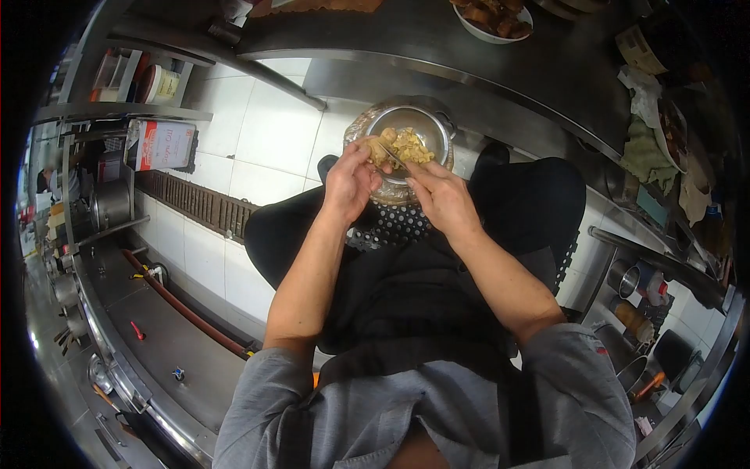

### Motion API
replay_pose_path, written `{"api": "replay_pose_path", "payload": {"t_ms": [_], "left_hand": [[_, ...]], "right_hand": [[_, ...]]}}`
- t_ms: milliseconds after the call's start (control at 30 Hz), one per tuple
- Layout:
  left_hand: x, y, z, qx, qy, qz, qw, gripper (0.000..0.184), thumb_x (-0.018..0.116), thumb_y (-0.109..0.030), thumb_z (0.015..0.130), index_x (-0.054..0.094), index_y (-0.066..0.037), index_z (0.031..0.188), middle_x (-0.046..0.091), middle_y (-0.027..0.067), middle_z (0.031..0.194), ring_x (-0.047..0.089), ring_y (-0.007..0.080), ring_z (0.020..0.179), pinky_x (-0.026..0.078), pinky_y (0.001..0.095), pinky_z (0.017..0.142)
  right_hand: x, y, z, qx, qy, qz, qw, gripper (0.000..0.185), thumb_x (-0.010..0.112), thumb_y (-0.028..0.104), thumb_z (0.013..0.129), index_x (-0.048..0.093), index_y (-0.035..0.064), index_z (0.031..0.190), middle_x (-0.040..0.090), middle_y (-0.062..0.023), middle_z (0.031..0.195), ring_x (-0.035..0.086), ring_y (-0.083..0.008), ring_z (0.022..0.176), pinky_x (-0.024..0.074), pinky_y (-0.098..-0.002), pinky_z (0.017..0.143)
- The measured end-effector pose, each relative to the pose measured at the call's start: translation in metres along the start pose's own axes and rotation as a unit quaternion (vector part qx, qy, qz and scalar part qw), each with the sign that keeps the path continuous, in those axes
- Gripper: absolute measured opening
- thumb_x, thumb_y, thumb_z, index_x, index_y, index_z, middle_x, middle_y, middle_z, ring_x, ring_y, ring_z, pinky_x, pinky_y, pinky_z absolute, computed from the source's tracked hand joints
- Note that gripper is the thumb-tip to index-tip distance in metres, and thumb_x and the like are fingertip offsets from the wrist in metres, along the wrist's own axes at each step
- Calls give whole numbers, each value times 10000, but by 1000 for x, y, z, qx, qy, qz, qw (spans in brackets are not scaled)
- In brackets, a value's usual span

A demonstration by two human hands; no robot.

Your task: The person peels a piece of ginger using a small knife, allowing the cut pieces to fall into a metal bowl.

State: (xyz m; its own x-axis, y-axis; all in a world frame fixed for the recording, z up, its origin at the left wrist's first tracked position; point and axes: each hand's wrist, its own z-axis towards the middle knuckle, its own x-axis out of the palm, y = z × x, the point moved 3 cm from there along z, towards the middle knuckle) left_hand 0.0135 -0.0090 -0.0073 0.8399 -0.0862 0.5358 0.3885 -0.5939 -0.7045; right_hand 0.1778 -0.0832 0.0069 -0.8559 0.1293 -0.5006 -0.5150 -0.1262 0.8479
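Over a metal bowl point(438, 131) between my knees, my left hand point(351, 180) is closed on a knobby, yellow-brown piece of ginger point(378, 152). My right hand point(444, 195) grips a small knife point(394, 159), its narrow blade against the ginger. The knife's handle is hidden inside my fingers. Several yellow pieces point(412, 144), seemingly more ginger, lie heaped in the bowl just beyond my fingertips. The bowl rests on a wider round base wrapped in crinkled plastic point(361, 123).
A steel counter point(437, 43) runs ahead of me, with a white bowl of brown food point(494, 23) on it. At left are a floor drain grate point(195, 202), a printed tin point(162, 145) and a low steel worktop point(156, 336). Pans point(623, 277) stand at right.
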Motion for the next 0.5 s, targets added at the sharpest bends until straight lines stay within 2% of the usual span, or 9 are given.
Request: {"api": "replay_pose_path", "payload": {"t_ms": [300, 367, 500], "left_hand": [[6, 16, -5, -23, 37, 41, 998, 305, 473, -123, 957, 465, 10, 1231, 600, 114, 987, 591, 197, 767, 405, 246, 595], [6, 12, -3, -8, 13, 17, 1000, 305, 466, -123, 958, 464, 11, 1232, 598, 115, 978, 589, 200, 766, 405, 246, 595], [-1, 1, 4, 19, -10, 0, 1000, 309, 452, -119, 958, 457, 11, 1239, 597, 125, 979, 587, 203, 767, 404, 249, 596]], "right_hand": [[6, -7, 12, 26, -4, -37, 999, 288, 629, 98, 867, 654, 38, 1148, 612, -174, 892, 625, -367, 816, 510, -445, 723], [4, -6, 12, 0, -13, -4, 1000, 293, 630, 99, 863, 653, 37, 1148, 615, -175, 902, 626, -370, 817, 513, -448, 722], [2, 0, 6, 10, -6, -23, 1000, 292, 631, 92, 859, 654, 40, 1146, 617, -176, 905, 627, -372, 820, 516, -444, 720]]}}
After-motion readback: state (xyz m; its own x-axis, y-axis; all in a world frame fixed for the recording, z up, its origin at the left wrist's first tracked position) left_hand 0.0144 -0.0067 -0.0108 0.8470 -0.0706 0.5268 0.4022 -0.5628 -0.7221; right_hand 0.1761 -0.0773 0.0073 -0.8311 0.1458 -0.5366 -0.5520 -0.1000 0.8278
